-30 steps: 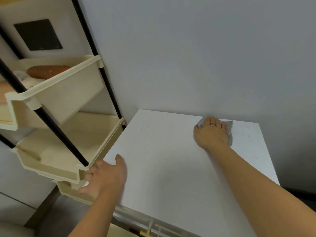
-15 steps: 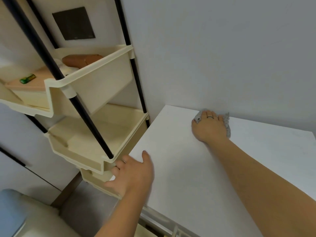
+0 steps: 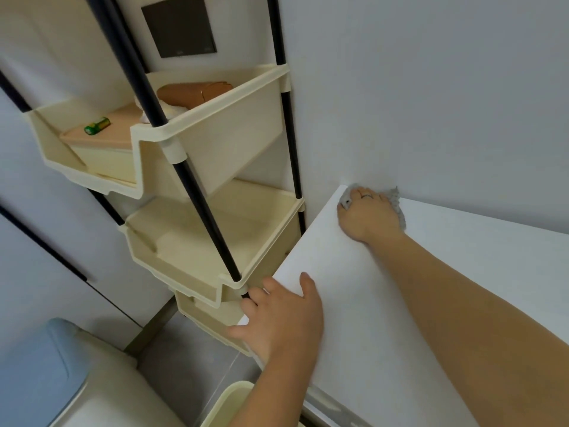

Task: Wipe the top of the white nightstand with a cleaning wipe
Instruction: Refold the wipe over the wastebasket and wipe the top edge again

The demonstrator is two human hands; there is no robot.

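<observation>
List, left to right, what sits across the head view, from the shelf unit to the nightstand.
Green battery → brown pouch → left hand on the nightstand edge → right hand pressing the wipe.

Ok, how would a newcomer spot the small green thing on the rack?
Left of the nightstand stands a cream rack with black poles. In its top tray, a box with a tan lid sits at the left, and the green cylinder lies on that lid. It is the only bright green item; the brown pouch nearby is much bigger.
</observation>
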